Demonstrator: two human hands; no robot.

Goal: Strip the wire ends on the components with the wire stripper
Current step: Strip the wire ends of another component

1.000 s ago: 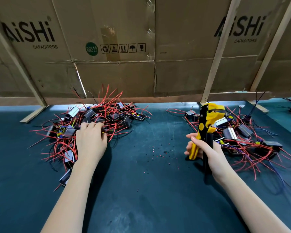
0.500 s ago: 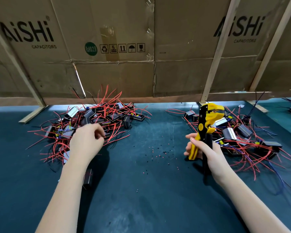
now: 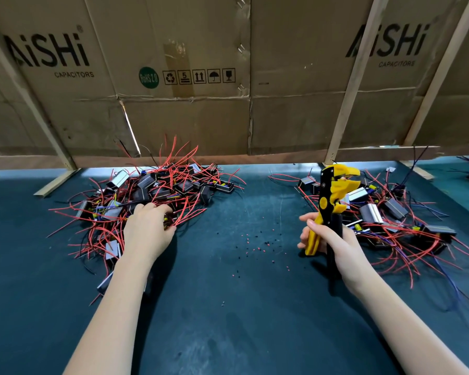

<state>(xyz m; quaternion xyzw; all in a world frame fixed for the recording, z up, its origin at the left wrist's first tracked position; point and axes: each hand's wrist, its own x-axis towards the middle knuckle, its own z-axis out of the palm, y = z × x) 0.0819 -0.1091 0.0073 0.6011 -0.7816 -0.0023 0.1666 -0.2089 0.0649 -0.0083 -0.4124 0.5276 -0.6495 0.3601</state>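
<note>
Left hand: the left hand [image 3: 148, 234] is laid palm down on the near edge of the left pile [image 3: 157, 196], its fingers curled into the red wires; whether a single component is held cannot be told, as the fingertips are buried among the wires
Right hand: the right hand [image 3: 333, 243] is closed round the handles of the wire stripper [image 3: 329, 207], with the thumb laid across the front of the yellow handle
Wire stripper: a yellow and black tool is held upright above the table [image 3: 228, 307], head upward, in front of the right pile [image 3: 390, 220]; no wire is seen in its head
Left pile: small dark box-shaped components with long red leads are heaped at the far left of the table, some with silver faces, the leads splayed outward in all directions
Right pile: more of the same components are spread at the far right, with red and some dark blue leads trailing toward the near edge
Table: a dark teal mat is seen over the whole surface; small red and black insulation bits [image 3: 257, 243] are scattered between the two hands
Background: flattened cardboard cartons [image 3: 187, 77] printed with AiSHi CAPACITORS are stood along the back edge, braced by pale wooden slats [image 3: 349, 85]
</note>
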